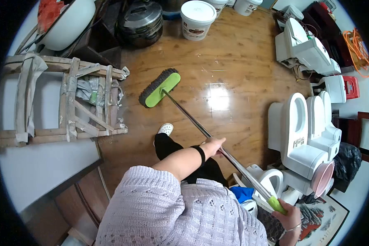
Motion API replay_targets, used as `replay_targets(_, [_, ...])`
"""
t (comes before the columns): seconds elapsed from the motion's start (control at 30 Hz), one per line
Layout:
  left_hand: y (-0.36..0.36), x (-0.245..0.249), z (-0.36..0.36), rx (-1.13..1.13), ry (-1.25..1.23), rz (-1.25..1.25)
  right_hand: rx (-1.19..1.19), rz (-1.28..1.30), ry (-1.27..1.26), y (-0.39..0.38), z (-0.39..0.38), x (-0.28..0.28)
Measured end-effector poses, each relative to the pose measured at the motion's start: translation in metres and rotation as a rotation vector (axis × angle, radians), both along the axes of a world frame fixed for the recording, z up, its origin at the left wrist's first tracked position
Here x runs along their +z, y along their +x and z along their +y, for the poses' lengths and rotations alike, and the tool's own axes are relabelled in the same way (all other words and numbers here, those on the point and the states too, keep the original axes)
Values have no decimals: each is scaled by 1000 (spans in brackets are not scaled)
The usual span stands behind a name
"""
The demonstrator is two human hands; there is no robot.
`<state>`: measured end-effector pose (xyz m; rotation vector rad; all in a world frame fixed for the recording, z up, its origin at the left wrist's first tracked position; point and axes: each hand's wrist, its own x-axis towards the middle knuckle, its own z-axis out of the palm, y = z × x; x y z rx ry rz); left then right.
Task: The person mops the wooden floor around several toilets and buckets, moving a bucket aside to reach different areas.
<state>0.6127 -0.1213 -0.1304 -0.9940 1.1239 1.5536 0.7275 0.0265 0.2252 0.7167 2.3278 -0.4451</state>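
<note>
A broom with a long metal handle (pixel 191 118) slants across the view. Its green head (pixel 163 89) and dark grey fringe (pixel 156 84) rest on the wooden floor at upper left. My left hand (pixel 213 146) is wrapped around the middle of the handle, with a black band on that wrist. At the lower right, my right hand (pixel 289 215) grips the green end of the handle (pixel 277 204). Part of the right-hand fingers is hidden behind the grip.
A wooden ladder-like frame (pixel 88 98) stands at left. White buckets (pixel 197 20) and a metal pot (pixel 141 22) are at the top. Several white toilets (pixel 297 131) line the right side, near a pink basin (pixel 322 179). My white shoe (pixel 165 129) is on the wooden floor (pixel 242 57).
</note>
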Motion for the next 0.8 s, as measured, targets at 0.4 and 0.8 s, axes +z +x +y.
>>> replay_targets(0.4, [36, 70, 110, 186, 259, -127, 79, 305, -45, -20, 113, 90])
replay_targets(0.8, [23, -19, -18, 329, 246, -158, 640, 162, 196, -58, 46, -3])
